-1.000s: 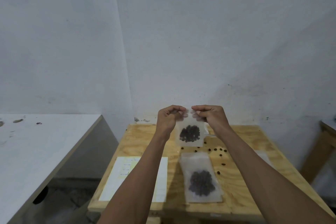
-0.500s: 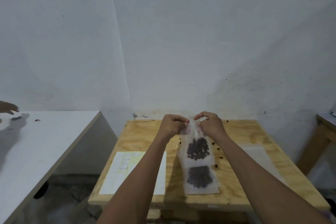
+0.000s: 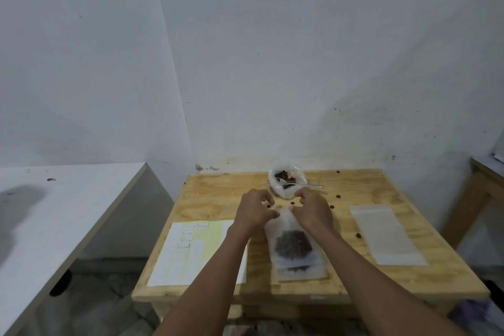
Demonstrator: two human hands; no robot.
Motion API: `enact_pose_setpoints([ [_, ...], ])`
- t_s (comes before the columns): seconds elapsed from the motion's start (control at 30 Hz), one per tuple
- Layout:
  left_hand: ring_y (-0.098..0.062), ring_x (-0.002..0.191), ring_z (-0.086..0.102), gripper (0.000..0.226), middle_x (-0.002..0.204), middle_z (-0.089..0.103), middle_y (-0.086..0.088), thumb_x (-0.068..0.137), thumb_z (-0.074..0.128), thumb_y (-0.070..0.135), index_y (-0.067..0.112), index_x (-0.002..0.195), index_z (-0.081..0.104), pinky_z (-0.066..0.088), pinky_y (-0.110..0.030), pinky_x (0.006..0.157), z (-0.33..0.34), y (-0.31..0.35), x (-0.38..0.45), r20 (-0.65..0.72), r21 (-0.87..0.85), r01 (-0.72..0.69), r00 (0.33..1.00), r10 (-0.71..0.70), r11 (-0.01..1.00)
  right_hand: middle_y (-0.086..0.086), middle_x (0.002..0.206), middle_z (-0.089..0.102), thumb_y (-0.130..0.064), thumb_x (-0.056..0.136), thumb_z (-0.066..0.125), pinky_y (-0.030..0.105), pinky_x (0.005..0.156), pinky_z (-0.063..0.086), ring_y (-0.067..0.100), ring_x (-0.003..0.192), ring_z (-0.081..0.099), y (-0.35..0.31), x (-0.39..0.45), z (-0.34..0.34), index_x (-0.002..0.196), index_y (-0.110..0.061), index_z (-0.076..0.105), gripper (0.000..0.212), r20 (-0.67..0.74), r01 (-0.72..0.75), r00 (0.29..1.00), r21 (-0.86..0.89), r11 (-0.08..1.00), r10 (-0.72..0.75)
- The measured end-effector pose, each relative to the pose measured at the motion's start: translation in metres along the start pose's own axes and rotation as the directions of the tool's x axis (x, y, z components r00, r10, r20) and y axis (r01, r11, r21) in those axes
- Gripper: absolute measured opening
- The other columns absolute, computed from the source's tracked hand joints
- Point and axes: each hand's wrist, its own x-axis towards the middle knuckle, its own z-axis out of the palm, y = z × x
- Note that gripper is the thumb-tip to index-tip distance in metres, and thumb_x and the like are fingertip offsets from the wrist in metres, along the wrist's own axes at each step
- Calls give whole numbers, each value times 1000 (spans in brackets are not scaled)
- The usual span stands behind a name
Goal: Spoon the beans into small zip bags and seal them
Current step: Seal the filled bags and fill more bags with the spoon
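A small zip bag of dark beans [image 3: 291,243] lies flat on the wooden table [image 3: 218,199], stacked on a second filled bag [image 3: 302,273] whose lower edge shows beneath it. My left hand [image 3: 255,211] and right hand [image 3: 313,210] hover at the top edge of the upper bag, thumbs and fingers loosely curled and apart, pinching nothing. Behind the hands stands a larger open plastic bag of beans [image 3: 286,179] with a spoon [image 3: 311,186] lying in it, handle pointing right.
Empty zip bags [image 3: 387,234] lie flat on the right of the table. A white and yellow paper sheet [image 3: 188,252] lies at the left front. Loose beans [image 3: 358,235] are scattered about. A white table [image 3: 54,213] stands left, another table's corner [image 3: 485,172] right.
The filled bag, held up in both hands a second ago, has come down onto the other filled bag. Both hands have let go of its top. The view has tilted down.
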Motion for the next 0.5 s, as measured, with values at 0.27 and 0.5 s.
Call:
enact_pose_setpoints([
  [0.27,-18,82,65,11,88,72,-4,87,72,24,15,92,71,48,-29,70,45,73,15,-7,3,-131,991,131,991,0,98,72,-21,91,70,31,70,55,20,77,65,34,22,-68,107,-25,68,17,-154,-172,970,113,979,188],
  [0.5,-22,83,66,21,98,71,-7,88,74,28,12,102,68,46,-29,68,129,124,10,103,-19,-132,986,134,991,12,126,63,-19,94,64,42,85,56,35,117,57,112,16,-126,123,-19,66,29,-249,-387,891,19,922,379],
])
